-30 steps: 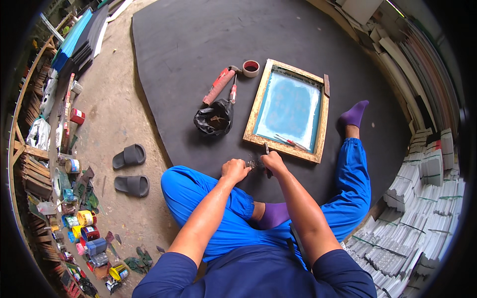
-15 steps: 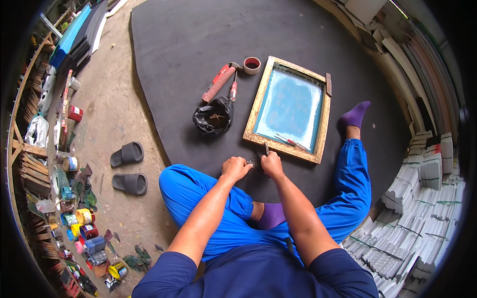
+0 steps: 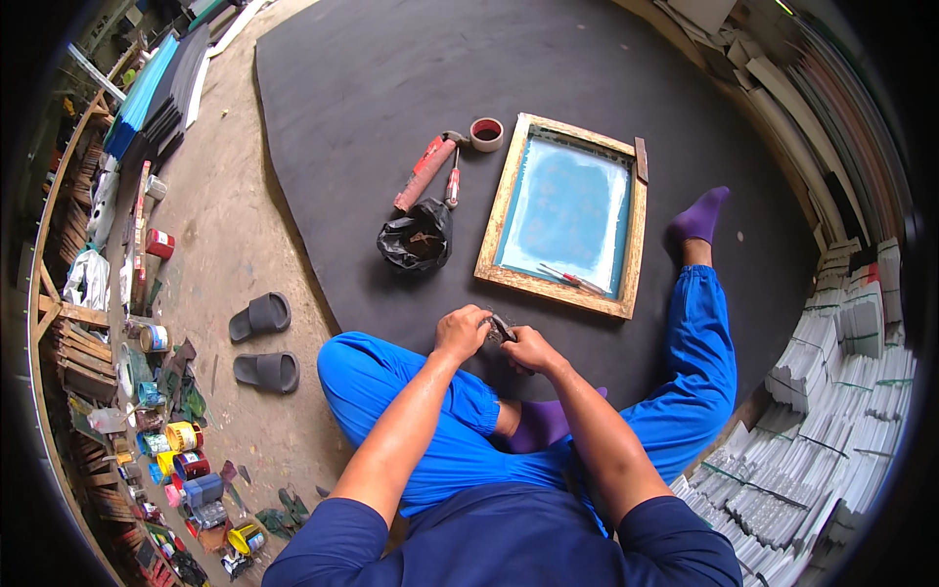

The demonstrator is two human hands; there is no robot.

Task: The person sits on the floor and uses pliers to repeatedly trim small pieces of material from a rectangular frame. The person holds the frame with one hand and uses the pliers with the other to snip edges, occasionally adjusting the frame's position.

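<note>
My left hand (image 3: 461,334) and my right hand (image 3: 533,349) are close together above the dark mat, in front of my crossed leg. My right fingers wrap round a small dark hand tool (image 3: 503,328), whose curved end points toward the left hand; its exact kind is unclear. The left fingers are pinched beside that end, and what they hold is hidden. Just beyond sits a wooden-framed screen (image 3: 489,235) with a blue and white mesh. A slim red and silver cutter (image 3: 575,281) rests on its near end.
Left of the screen are an open black plastic bag (image 3: 419,241), a red-handled tool (image 3: 452,186), a hammer with a red wrapped handle (image 3: 423,176) and a tape roll (image 3: 486,135). Black slides (image 3: 262,317) and paint cans (image 3: 184,436) are farther left; stacked white sheets (image 3: 773,479) stand right.
My right hand has turned and come down slightly. The tool's end, which pointed away toward the screen, now leans left to the fingers of my left hand.
</note>
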